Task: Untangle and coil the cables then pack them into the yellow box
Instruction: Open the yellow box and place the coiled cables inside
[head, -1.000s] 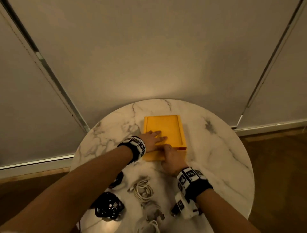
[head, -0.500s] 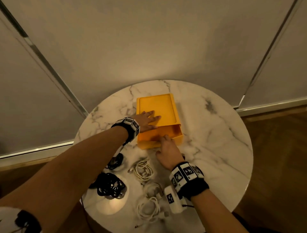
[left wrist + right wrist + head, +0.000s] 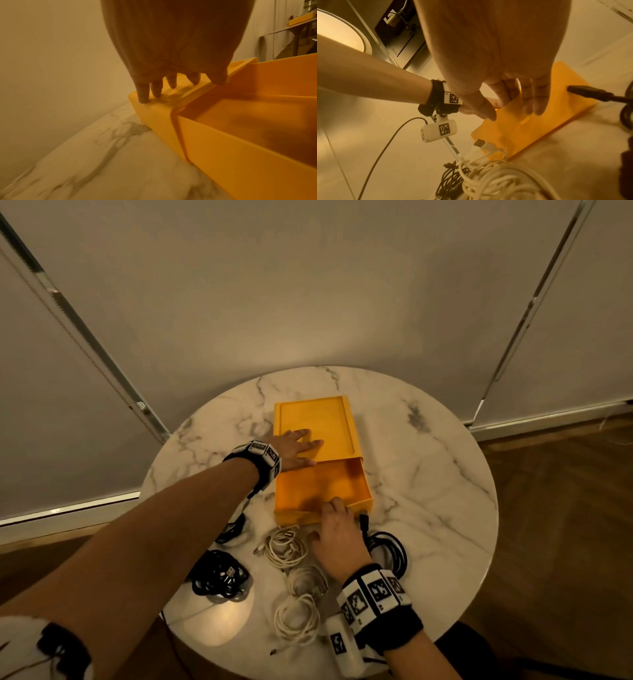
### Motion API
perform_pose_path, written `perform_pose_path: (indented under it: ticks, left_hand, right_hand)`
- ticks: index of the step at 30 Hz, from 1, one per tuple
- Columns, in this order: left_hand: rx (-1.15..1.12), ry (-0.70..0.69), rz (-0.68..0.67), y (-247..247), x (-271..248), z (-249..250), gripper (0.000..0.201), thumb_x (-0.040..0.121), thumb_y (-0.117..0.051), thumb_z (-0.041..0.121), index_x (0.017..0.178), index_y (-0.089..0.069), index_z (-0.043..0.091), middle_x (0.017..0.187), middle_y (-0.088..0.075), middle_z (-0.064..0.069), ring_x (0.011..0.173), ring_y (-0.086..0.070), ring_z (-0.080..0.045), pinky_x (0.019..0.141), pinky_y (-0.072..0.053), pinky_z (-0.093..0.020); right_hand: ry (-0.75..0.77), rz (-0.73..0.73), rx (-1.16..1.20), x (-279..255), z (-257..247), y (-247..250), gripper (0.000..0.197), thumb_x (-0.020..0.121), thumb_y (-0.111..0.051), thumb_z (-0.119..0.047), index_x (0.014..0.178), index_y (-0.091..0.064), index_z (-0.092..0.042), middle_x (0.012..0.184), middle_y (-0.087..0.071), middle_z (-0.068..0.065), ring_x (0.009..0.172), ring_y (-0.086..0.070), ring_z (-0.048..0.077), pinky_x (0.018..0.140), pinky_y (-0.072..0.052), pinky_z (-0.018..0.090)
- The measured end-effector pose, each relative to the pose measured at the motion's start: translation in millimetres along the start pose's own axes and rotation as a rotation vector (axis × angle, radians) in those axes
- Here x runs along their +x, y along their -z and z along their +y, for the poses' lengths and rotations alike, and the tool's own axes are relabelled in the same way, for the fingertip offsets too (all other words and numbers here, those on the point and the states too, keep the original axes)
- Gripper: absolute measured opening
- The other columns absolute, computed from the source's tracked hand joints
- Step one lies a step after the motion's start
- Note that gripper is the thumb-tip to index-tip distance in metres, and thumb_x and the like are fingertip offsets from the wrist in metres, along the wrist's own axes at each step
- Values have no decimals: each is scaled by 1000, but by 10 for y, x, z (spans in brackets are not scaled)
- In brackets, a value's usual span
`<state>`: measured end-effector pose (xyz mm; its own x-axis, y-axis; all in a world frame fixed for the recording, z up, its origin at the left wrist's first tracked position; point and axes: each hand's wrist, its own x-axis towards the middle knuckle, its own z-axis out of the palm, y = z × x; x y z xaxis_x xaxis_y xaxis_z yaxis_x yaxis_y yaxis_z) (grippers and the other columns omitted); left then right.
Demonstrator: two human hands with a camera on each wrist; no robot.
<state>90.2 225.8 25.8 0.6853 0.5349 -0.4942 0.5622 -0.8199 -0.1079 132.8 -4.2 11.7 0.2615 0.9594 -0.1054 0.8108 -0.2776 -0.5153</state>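
A yellow box lies on the round marble table. Its drawer is pulled partway out toward me and shows nothing inside. My left hand presses flat on the box's top, fingers spread, as the left wrist view shows. My right hand hooks its fingers over the drawer's front wall. Coiled white cables and black cables lie loose in front of the box.
A black plug touches the drawer's front right corner. A white connector leans on its front left. Pale walls and blinds stand close behind the table, with wooden floor around it. Bare marble lies right of the box.
The drawer has slid out of the yellow box toward me, drawn by my right hand. My left hand has stayed flat on the box top.
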Motion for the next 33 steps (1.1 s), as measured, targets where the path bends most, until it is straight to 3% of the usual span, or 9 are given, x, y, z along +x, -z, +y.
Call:
perform_pose_path:
  ticks: [14,17,19,21,22,24,26,28,33]
  left_hand:
    - [-17,10,23,-32,-17,-13,65,94,-27,64,150,-1,44,162,7,3,147,-6,-34,115,-20,-54]
    - [-35,24,39,5,-91,43,67,95,-32,60,151,-3,39,162,3,-1,147,-9,-33,114,-22,-52]
    - [-81,16,159,26,-205,67,68,96,-40,54,152,-10,32,160,-10,-6,143,-22,-32,110,-30,-49]
    - [-213,14,359,40,-444,79,54,97,-46,46,146,-33,27,145,-40,-7,124,-47,-29,95,-43,-39]
    - [-297,20,452,20,-599,88,40,97,-48,40,134,-47,25,128,-56,-6,107,-57,-26,85,-48,-35]
    - [-403,88,539,-51,-928,111,21,96,-50,34,104,-63,21,93,-68,-3,79,-62,-22,71,-52,-37]
    - [-371,174,456,-176,-1216,107,25,93,-51,38,86,-65,20,80,-67,-1,73,-62,-21,68,-52,-36]
    - [-273,224,237,-346,-1386,105,38,92,-50,51,80,-65,19,79,-66,-1,74,-62,-19,69,-50,-33]
    - [-213,211,-188,-688,-1381,227,63,85,-39,73,99,-68,20,97,-68,-1,89,-61,-20,82,-46,-35]
  right_hand:
    - [-26,3,144,-109,90,-91,38,87,-52,-23,123,-49,-9,130,-44,8,120,-44,30,102,-38,43]
    - [-16,-24,330,-105,109,76,51,82,-49,-31,129,-50,-12,132,-45,6,122,-45,26,102,-37,36]
    - [42,24,522,-168,191,213,49,85,-56,-21,133,-47,-22,136,-44,1,121,-48,20,101,-41,32]
    - [42,131,681,-264,381,353,52,85,-60,-4,126,-50,-34,131,-50,-4,110,-56,15,92,-49,31]
    - [-4,182,732,-322,508,420,49,86,-60,-1,121,-53,-35,126,-55,-6,104,-60,13,87,-52,31]
    - [-112,262,774,-425,802,524,36,88,-61,-3,114,-60,-28,115,-63,-8,94,-65,16,78,-54,33]
    - [-173,282,729,-482,1096,554,30,88,-62,-4,108,-62,-26,109,-66,-6,88,-66,18,75,-54,35]
    - [-216,238,666,-508,1296,500,25,88,-62,-4,103,-64,-25,108,-68,-2,85,-67,19,73,-54,36]
    - [-226,183,644,-545,1307,337,22,90,-61,-5,101,-63,-24,109,-66,3,83,-66,14,68,-48,23]
